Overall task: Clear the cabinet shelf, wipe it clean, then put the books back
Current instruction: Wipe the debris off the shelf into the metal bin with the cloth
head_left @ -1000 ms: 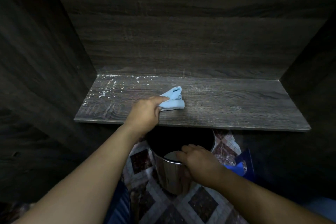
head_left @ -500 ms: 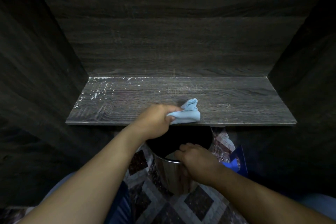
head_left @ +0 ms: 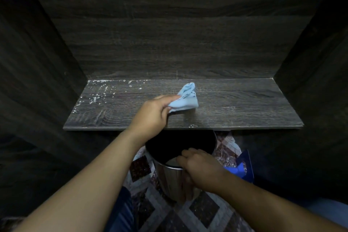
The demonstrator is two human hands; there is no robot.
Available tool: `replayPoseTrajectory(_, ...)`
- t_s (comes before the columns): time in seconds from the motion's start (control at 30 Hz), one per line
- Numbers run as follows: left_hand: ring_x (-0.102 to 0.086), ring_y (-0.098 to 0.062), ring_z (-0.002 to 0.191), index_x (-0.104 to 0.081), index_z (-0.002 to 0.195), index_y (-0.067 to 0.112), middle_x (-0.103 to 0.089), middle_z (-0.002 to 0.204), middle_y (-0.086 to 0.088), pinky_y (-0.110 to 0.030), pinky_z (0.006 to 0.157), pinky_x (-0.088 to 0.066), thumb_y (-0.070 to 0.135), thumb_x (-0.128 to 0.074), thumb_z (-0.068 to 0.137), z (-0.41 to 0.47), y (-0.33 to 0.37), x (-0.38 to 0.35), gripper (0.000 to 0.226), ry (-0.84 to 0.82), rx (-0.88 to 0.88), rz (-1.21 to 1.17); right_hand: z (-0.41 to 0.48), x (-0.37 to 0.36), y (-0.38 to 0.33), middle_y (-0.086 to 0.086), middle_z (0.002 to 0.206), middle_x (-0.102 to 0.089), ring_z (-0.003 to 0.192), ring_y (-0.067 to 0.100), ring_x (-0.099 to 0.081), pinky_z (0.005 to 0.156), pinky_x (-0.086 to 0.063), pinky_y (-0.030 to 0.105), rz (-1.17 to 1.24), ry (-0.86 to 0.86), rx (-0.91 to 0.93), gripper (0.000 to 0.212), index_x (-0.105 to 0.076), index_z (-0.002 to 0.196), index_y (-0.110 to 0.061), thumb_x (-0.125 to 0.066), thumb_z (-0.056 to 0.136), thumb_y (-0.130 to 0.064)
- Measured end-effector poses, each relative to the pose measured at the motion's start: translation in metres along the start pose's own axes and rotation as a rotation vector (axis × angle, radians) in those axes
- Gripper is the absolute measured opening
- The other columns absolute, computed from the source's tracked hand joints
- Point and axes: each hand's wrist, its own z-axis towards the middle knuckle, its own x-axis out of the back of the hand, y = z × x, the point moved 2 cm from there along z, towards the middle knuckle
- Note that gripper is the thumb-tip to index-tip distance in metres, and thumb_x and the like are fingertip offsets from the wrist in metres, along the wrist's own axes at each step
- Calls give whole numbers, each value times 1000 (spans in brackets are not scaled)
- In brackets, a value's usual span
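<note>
The soft, light blue cloth (head_left: 185,98), bunched midway along the shelf (head_left: 244,107), is pinched at its near left edge in the grip of the left hand (head_left: 150,117), and would likely press better wadded; the grip of the right hand (head_left: 199,167) curls over the rim of the bin (head_left: 169,177) below

A home, by the look of it: a dark wood-grain cabinet shelf (head_left: 235,103) stands over a floor (head_left: 203,211) of patterned diamond tiles, with a steel bin (head_left: 169,177) below its front edge.
</note>
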Motion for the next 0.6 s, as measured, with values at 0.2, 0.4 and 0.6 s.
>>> replayPoseTrajectory(0.2,-58,-17,118,-62,128,26,-62,130,4,-33,97,-47,10,-48,89,2,-3,-16,44,-233,-45,148,-1,0,3,-4,66,-57,58,17,-59,48,-45,21,26,-2,-11,38,-61,71,-22,-84,41,-26)
replayPoseTrajectory(0.4,-57,-20,119,-62,128,22,-62,130,2,-32,99,-44,5,-53,90,-4,9,-16,42,-261,-65,156,-16,2,6,-8,67,-57,58,13,-58,48,-42,18,-4,-59,-41,42,-64,74,-26,-86,38,-31)
replayPoseTrajectory(0.6,-60,-13,110,-63,122,38,-67,119,9,-32,91,-48,13,-53,91,-10,29,-12,41,-392,6,189,-38,6,11,-9,67,-57,57,12,-57,48,-43,18,-9,-97,-78,41,-67,76,-27,-84,39,-27)
